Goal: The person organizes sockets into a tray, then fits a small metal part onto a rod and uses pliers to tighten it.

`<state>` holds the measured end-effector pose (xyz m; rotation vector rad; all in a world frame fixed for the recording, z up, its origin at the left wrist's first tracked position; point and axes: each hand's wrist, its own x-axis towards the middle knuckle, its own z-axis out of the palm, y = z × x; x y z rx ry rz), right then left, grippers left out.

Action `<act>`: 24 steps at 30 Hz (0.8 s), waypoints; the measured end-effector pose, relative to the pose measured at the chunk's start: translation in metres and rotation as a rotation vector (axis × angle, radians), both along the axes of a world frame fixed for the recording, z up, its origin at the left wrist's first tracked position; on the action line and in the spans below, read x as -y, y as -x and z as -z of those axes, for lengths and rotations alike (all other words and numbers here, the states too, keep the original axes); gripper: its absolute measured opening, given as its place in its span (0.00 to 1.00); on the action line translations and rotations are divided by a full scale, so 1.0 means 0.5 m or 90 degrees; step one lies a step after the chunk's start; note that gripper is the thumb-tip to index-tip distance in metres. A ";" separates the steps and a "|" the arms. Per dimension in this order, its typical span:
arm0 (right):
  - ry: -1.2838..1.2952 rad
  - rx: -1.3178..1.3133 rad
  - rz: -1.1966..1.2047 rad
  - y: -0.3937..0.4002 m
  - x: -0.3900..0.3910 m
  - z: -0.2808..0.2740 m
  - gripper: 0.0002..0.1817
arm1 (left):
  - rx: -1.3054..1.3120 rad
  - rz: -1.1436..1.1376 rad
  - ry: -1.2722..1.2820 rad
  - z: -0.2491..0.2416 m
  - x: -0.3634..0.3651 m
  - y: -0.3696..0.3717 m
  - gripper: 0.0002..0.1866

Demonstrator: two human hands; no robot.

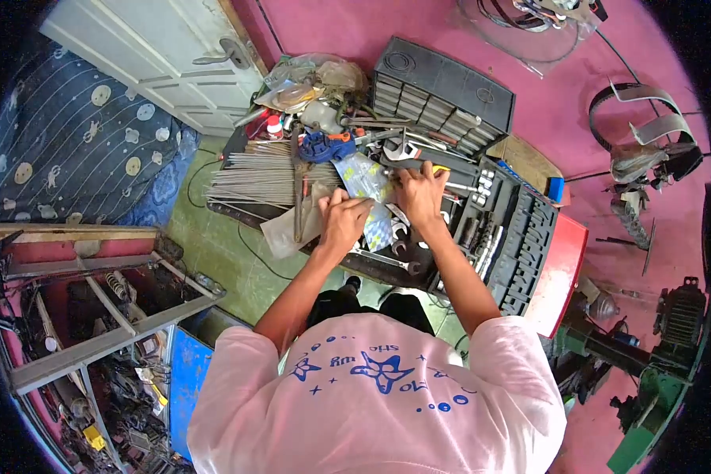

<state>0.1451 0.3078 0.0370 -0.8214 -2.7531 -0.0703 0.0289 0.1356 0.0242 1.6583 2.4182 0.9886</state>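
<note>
Far left, the steel rods lie roughly side by side in one loose heap – grouped, ends uneven. A dark metal bar lies across their right side, over a pale sheet that sticks out past the bench edge.

Next, the left hand: fingers curled, fairly narrow, tips at the edge of the patterned plastic packet. Can't tell if it's pinching the plastic. The packet lies between the two hands, spread over the middle of the bench and partly under the fingers. Whether it's open or sealed, can't tell. A blue clamp sits just beyond it.

Then the right hand: fingers bent down beside the black-and-yellow handle. Palm side is hidden, so can't tell whether it holds anything.

Below the hands, open-end wrenches and a long wrench lie loose, outside any holder. Far right, the tool case is open, bright sockets grouped in its near-left part; only some of its molded slots clearly show a piece.

My read: partway at best – rods and sockets are grouped, the middle is still mixed, and nothing shows the handwork at the packet as finished.
</note>
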 end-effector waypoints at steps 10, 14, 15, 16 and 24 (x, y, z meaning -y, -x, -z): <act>0.132 -0.087 -0.016 -0.041 0.135 -0.020 0.20 | -0.226 0.051 -0.028 -0.005 0.025 0.122 0.16; 0.122 0.017 -0.009 -0.004 0.147 -0.001 0.18 | -0.232 0.125 -0.063 0.009 -0.026 0.152 0.13; 0.132 0.002 0.002 0.003 0.139 -0.007 0.18 | -0.221 0.138 -0.092 0.002 -0.040 0.153 0.09; 0.140 -0.013 0.013 0.008 0.130 -0.013 0.18 | -0.221 0.142 -0.093 -0.006 -0.050 0.158 0.09; 0.059 -0.075 0.018 0.054 0.026 -0.115 0.07 | -0.164 0.098 -0.238 -0.101 -0.140 0.200 0.05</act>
